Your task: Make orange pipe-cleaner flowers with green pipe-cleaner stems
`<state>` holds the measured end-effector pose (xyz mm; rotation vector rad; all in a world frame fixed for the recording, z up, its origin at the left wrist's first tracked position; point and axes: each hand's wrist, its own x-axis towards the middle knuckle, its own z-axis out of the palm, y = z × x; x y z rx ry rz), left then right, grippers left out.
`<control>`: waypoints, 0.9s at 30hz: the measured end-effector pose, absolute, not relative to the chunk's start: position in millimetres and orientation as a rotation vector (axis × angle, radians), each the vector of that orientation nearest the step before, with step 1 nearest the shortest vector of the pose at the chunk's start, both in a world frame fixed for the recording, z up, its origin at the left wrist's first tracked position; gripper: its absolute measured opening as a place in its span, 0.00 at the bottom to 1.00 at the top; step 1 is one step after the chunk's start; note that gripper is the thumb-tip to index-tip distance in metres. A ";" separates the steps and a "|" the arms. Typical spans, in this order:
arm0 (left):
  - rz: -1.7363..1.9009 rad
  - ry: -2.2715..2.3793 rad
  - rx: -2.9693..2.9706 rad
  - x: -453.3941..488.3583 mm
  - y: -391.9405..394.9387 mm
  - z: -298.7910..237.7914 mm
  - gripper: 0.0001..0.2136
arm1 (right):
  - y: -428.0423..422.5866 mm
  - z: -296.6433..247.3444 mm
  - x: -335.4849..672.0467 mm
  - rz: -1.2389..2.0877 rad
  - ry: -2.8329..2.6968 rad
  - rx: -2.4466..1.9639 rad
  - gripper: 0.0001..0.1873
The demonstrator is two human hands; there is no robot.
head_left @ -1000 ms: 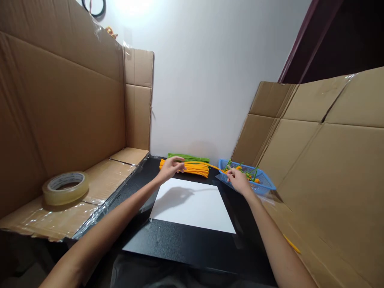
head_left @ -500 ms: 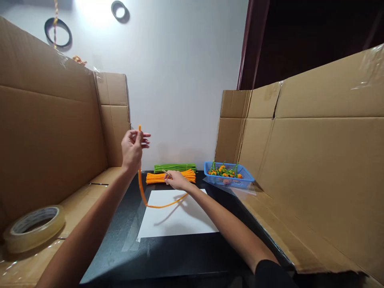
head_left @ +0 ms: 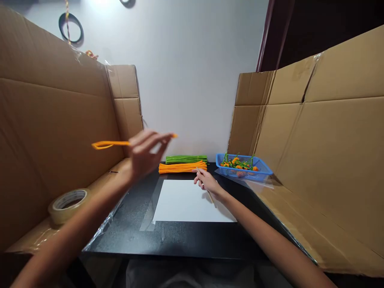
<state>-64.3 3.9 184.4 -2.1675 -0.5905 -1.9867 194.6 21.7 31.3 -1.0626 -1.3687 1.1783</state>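
My left hand (head_left: pixel 146 154), slightly blurred, is raised at left of centre and pinches an orange pipe cleaner (head_left: pixel 111 143). One tip of it sticks out past my fingertips, and the rest trails left in a bent loop. Over the right part of a white sheet (head_left: pixel 183 204), my right hand (head_left: pixel 209 183) is closed around a thin wooden stick (head_left: pixel 211 197) that slants through the fingers. Behind the sheet lie a bundle of orange pipe cleaners (head_left: pixel 180 167) and a bundle of green pipe cleaners (head_left: pixel 184 159).
A blue basket (head_left: pixel 260 171) with orange and green pipe-cleaner pieces stands at the back right. Cardboard walls (head_left: pixel 330 160) flank the black table (head_left: pixel 129 236). On the left, a roll of clear tape (head_left: pixel 55 212) rests on cardboard. A dark ring (head_left: pixel 78 30) hangs on the wall.
The pipe cleaner no longer hangs in a curve between my hands; its whole length now goes with my left hand, swinging left. The wooden stick shows below my right hand. The view has shifted.
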 end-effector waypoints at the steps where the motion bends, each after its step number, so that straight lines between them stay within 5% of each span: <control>1: -1.840 -0.598 -2.287 -45.2 11.4 156.5 0.05 | 19.5 25.6 191.2 1.195 -1.342 -1.034 0.24; 8: -1.544 -0.975 -2.801 15.1 60.7 30.7 0.11 | 15.6 7.7 170.9 1.133 -1.308 -0.958 0.24; 16: -1.773 -1.019 -2.759 8.2 47.8 27.5 0.19 | 1.7 19.5 167.7 0.940 -1.368 -0.956 0.17; 27: -2.033 -1.050 -2.801 16.7 34.5 28.0 0.15 | -6.0 25.8 166.6 0.872 -1.359 -1.033 0.30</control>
